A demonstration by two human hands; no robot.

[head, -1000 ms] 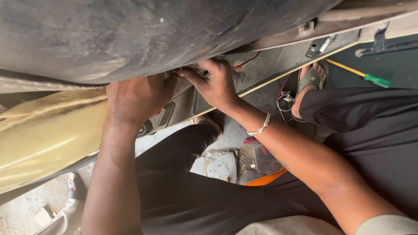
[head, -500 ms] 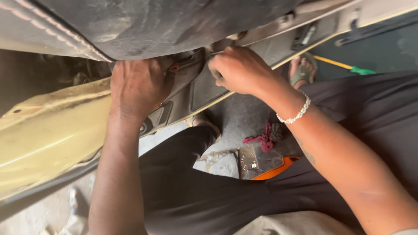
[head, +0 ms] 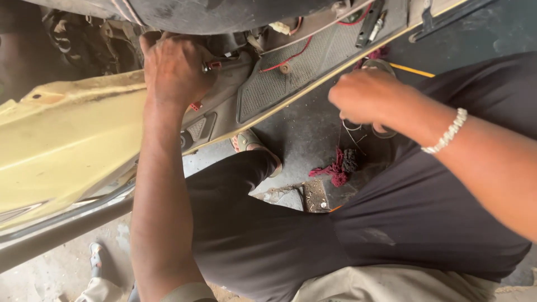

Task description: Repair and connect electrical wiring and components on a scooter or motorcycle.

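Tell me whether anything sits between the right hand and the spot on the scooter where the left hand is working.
Nothing visible does. The right hand hangs above the floor, apart from the scooter; between it and the left hand lies only the ribbed footboard with a red wire across it.

The left hand [head: 174, 70] is raised with its back turned to the camera, the fingers curled and pressed in under the scooter's yellow body panel [head: 67, 140]; the forearm is stretched straight up from below. The right hand [head: 366, 96] is held well to the right of that panel, loosely closed, knuckles up, with a beaded bracelet [head: 447, 132] worn at the wrist.
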